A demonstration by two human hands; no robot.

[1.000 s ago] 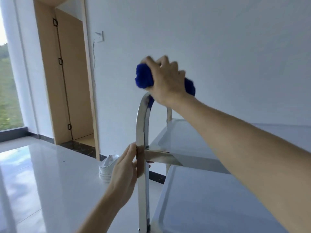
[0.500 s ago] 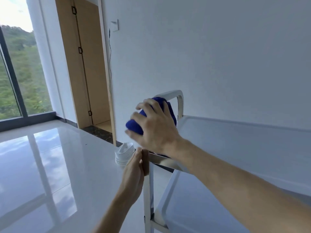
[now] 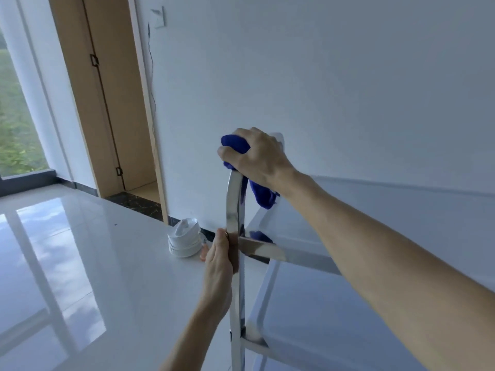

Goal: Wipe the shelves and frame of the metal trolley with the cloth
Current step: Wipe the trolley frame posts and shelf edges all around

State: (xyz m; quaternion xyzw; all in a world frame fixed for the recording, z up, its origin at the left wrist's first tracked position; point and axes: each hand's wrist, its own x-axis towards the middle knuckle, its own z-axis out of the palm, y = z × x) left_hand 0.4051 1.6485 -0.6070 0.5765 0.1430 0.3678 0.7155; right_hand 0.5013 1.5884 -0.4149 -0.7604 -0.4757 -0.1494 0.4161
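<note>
The metal trolley's shiny upright post (image 3: 235, 210) curves over at its top into the handle. My right hand (image 3: 257, 159) grips a bunched blue cloth (image 3: 263, 195) around that top bend; one end of the cloth hangs below my wrist. My left hand (image 3: 218, 266) holds the post lower down, at the level of the top shelf (image 3: 348, 223), fingers wrapped behind the metal. The lower shelf (image 3: 316, 317) lies below. My right forearm hides part of both shelves.
A stack of white bowls (image 3: 184, 241) sits on the glossy white floor by the wall, just left of the trolley. A wooden door frame (image 3: 107, 103) and a tall window (image 3: 16, 116) are at the left. A white wall runs behind the trolley.
My right hand with the cloth has shifted along the handle's bend to the top of the near post. My left hand has kept its hold on the post. The camera view moved.
</note>
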